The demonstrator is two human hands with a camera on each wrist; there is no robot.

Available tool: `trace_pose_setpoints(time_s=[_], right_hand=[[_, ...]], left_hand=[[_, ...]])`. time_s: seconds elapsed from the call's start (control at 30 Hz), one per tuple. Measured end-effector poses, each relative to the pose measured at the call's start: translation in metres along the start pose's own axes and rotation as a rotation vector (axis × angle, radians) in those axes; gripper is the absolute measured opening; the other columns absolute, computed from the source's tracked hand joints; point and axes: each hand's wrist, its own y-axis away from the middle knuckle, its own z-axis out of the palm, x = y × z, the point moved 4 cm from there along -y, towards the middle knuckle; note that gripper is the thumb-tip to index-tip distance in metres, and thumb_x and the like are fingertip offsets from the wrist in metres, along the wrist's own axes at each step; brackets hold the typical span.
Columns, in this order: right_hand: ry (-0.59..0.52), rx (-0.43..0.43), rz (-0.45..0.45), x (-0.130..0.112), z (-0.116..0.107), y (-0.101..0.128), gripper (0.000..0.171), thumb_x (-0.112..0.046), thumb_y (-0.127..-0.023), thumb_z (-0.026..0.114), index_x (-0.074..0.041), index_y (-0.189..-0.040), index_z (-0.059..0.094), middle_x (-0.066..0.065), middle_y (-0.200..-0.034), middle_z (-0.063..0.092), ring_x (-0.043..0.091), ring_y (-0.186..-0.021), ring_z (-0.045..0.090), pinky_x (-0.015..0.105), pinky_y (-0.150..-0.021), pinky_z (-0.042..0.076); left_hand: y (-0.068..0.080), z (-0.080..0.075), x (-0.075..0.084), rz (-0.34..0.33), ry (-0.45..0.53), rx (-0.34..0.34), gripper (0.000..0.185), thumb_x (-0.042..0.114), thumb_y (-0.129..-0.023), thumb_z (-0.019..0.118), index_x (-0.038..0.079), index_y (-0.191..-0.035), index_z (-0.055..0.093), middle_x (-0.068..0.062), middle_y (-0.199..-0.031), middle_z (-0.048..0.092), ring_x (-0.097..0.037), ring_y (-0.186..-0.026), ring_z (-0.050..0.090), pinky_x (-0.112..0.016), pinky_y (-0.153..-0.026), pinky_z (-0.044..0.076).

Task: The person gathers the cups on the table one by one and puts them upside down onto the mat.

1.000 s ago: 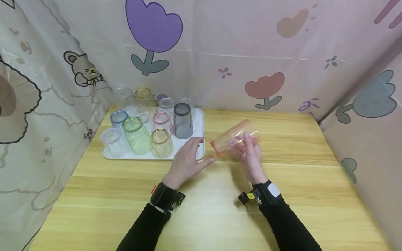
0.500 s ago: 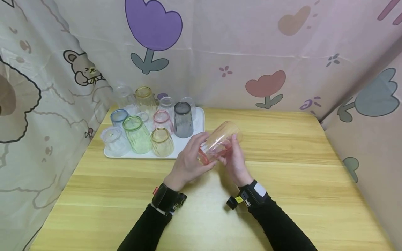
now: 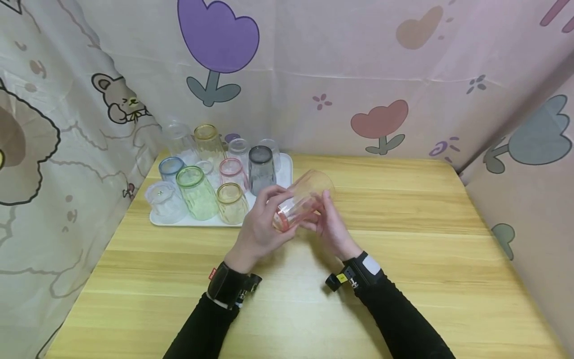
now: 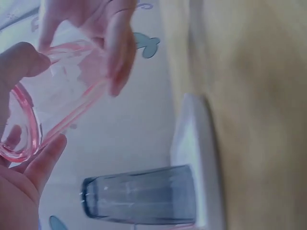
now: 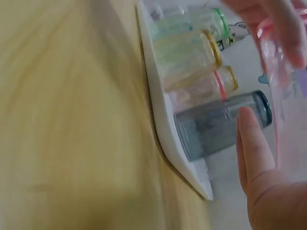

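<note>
A pink-tinted drinking glass [image 3: 301,203] is held tilted above the table, its thick pink base toward the left hand and its wide end pointing up and to the right. The left hand [image 3: 260,227] grips the base end, thumb below and fingers over the top. At the glass's right side, the right hand [image 3: 334,228] still holds it, with the thumb along the wall and fingers beneath. In the left wrist view, both hands lie around the clear pink glass [image 4: 67,91]. The right wrist view shows the right thumb [image 5: 254,143] extended beside the glass.
A white tray [image 3: 197,225] at the back left bears several upside-down glasses, among them a green glass [image 3: 196,192], an amber glass [image 3: 232,205] and a smoky grey glass [image 3: 262,174]. The wooden table [image 3: 403,209] extends to the right; a patterned curtain [image 3: 314,55] hangs behind.
The right hand has brought the pink glass leftward to the left hand, which was open and now grips its base end. Both hands have then shifted slightly left with it.
</note>
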Motion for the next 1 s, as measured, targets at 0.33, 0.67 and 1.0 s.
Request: trace_pose_setpoints(time_s=[0.33,0.67,1.0], right_hand=[[0.021,0.047,-0.050,-0.008,-0.010,-0.008,0.056,-0.052,-0.111,0.031,-0.002,-0.123,0.054,0.010,-0.134,0.054,0.021,-0.100,0.070,0.037,-0.092,0.061],[0.344,0.157,0.074,0.006,-0.013,-0.018,0.044,-0.013,-0.107,0.054,0.008,-0.145,0.047,0.029,-0.137,0.053,0.043,-0.117,0.064,0.043,-0.097,0.058],[0.738,0.090,0.112,0.016,-0.003,-0.034,0.051,-0.009,-0.094,0.072,0.005,-0.141,0.056,0.021,-0.129,0.064,0.034,-0.115,0.066,0.038,-0.093,0.059]], left_hand=[[-0.020,-0.034,0.003,0.009,-0.015,-0.011,0.077,0.013,-0.073,0.093,0.003,-0.139,0.053,-0.019,-0.134,0.051,-0.030,-0.112,0.062,-0.035,-0.074,0.061],[-0.035,-0.050,0.005,0.031,-0.040,0.016,0.076,0.014,-0.082,0.086,-0.003,-0.145,0.046,-0.021,-0.142,0.055,-0.032,-0.131,0.055,-0.040,-0.111,0.048],[-0.030,-0.044,-0.010,-0.082,-0.097,-0.031,0.080,0.017,-0.081,0.085,0.000,-0.149,0.048,-0.019,-0.142,0.055,-0.036,-0.128,0.052,-0.047,-0.108,0.046]])
